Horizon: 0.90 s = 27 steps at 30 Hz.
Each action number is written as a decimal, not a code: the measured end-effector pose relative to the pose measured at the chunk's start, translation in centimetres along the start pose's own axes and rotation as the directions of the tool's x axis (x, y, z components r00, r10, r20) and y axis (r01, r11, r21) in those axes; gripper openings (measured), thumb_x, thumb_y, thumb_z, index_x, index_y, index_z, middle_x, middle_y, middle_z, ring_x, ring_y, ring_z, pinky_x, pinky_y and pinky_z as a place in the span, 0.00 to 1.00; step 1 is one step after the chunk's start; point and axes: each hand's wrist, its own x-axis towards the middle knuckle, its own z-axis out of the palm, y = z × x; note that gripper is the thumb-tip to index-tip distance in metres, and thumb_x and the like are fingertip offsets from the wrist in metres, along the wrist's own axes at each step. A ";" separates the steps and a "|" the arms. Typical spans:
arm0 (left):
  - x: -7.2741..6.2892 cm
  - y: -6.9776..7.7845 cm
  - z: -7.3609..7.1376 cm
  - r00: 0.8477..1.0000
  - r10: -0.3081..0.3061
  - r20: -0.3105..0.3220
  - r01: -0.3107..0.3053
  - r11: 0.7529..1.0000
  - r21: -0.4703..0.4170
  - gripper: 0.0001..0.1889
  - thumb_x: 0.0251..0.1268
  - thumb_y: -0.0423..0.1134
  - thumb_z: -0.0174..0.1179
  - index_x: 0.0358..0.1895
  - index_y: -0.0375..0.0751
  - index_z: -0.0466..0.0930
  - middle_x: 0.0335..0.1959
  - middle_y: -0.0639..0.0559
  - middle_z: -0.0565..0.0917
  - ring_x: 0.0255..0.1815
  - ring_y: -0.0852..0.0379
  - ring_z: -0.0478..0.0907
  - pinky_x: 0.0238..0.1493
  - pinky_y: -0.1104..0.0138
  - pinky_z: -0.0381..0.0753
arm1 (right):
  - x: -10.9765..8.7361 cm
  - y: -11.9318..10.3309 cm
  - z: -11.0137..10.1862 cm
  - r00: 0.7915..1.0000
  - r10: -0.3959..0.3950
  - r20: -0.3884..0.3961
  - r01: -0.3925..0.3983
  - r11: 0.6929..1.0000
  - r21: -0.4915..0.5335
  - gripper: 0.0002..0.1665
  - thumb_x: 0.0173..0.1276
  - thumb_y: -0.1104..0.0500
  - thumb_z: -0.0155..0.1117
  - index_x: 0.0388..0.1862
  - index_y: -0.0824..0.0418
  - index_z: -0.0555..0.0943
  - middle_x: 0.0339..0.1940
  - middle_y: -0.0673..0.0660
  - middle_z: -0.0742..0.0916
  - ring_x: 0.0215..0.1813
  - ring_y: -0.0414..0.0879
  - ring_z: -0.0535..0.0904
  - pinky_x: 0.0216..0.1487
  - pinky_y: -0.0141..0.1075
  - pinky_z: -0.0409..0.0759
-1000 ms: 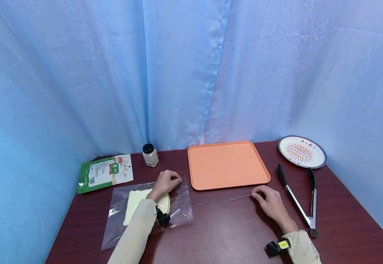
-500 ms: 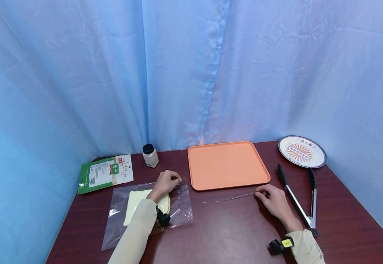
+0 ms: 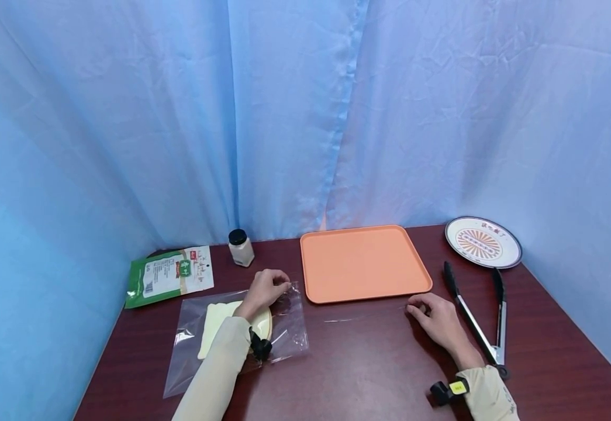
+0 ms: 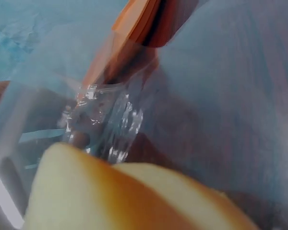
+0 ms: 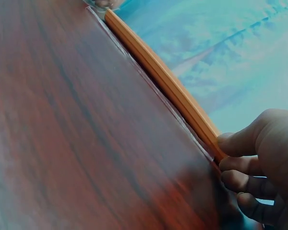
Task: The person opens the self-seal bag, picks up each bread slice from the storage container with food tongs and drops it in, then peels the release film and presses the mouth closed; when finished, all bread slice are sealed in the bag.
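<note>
Clear plastic film (image 3: pixel 184 362) lies crinkled at the left of the table. Bread slices (image 3: pixel 214 330) sit on or inside it; I cannot tell which. My left hand (image 3: pixel 263 292) reaches over the bread and pinches the film's far right corner. In the left wrist view the rounded, brown-crusted bread (image 4: pixel 77 191) fills the bottom, with shiny film behind. My right hand (image 3: pixel 434 318) pinches the end of a thin clear strip (image 3: pixel 339 320) just in front of the tray. In the right wrist view that strip (image 5: pixel 149 81) runs along the tray's edge to the fingers (image 5: pixel 245 143).
An orange tray (image 3: pixel 365 263) lies at the back middle. Open metal tongs (image 3: pixel 476 324) with black tips rest right of my right hand, before a patterned plate (image 3: pixel 505 248). A black-capped jar (image 3: pixel 241 251) and a green-white pouch (image 3: pixel 165 279) stand back left. Blue curtains (image 3: pixel 294 117) enclose the table.
My right hand has shifted slightly to the right with the strip's end between its fingers, then stayed there. My left hand has hardly moved.
</note>
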 end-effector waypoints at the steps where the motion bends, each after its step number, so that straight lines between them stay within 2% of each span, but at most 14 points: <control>1: 0.0 0.1 -0.1 1.000 0.000 -0.003 0.000 1.000 0.000 0.03 0.63 0.34 0.66 0.36 0.43 0.88 0.33 0.50 0.89 0.31 0.61 0.78 0.36 0.67 0.79 | 0.0 -0.1 0.0 1.000 -0.001 -0.001 0.001 1.000 -0.002 0.10 0.54 0.68 0.77 0.32 0.56 0.86 0.25 0.47 0.83 0.27 0.29 0.70 0.27 0.27 0.70; 8: -0.2 0.8 -1.1 0.999 0.013 -0.039 -0.014 1.000 -0.013 0.05 0.63 0.34 0.66 0.40 0.38 0.88 0.36 0.47 0.89 0.34 0.58 0.79 0.37 0.66 0.79 | 0.2 -1.5 -0.1 0.999 -0.035 -0.017 0.034 0.999 -0.024 0.10 0.54 0.67 0.77 0.33 0.57 0.86 0.26 0.47 0.84 0.28 0.33 0.72 0.28 0.29 0.71; 13: -0.6 1.1 -2.4 0.996 0.045 -0.073 -0.045 0.999 0.007 0.07 0.63 0.34 0.66 0.42 0.36 0.87 0.40 0.45 0.89 0.40 0.53 0.82 0.44 0.60 0.81 | 0.4 -3.6 0.2 0.995 -0.096 0.003 0.096 0.995 -0.034 0.09 0.55 0.65 0.77 0.35 0.57 0.87 0.31 0.49 0.87 0.30 0.36 0.79 0.30 0.31 0.77; 17: -1.1 1.3 -3.4 0.996 0.043 -0.074 -0.043 0.999 0.005 0.09 0.63 0.35 0.66 0.43 0.37 0.87 0.43 0.43 0.89 0.45 0.49 0.83 0.51 0.54 0.82 | 0.5 -5.6 0.8 0.985 -0.169 0.039 0.170 0.985 -0.024 0.10 0.57 0.62 0.77 0.38 0.56 0.86 0.35 0.49 0.87 0.33 0.38 0.83 0.34 0.34 0.83; 23: -2.1 0.9 -4.5 0.999 0.019 -0.029 -0.019 1.000 0.012 0.12 0.64 0.38 0.66 0.47 0.37 0.86 0.47 0.44 0.88 0.52 0.47 0.82 0.57 0.51 0.81 | 0.2 -8.8 2.2 0.951 -0.304 0.062 0.306 0.952 -0.020 0.11 0.55 0.60 0.77 0.37 0.54 0.87 0.38 0.47 0.87 0.40 0.40 0.82 0.41 0.37 0.83; 27: -2.8 0.3 -5.2 0.999 0.040 -0.001 -0.040 0.999 0.019 0.12 0.65 0.37 0.65 0.48 0.36 0.86 0.47 0.43 0.88 0.54 0.47 0.82 0.59 0.49 0.80 | -0.1 -10.8 3.6 0.907 -0.419 0.056 0.419 0.908 -0.005 0.11 0.53 0.59 0.78 0.35 0.54 0.86 0.37 0.48 0.87 0.42 0.42 0.83 0.44 0.38 0.82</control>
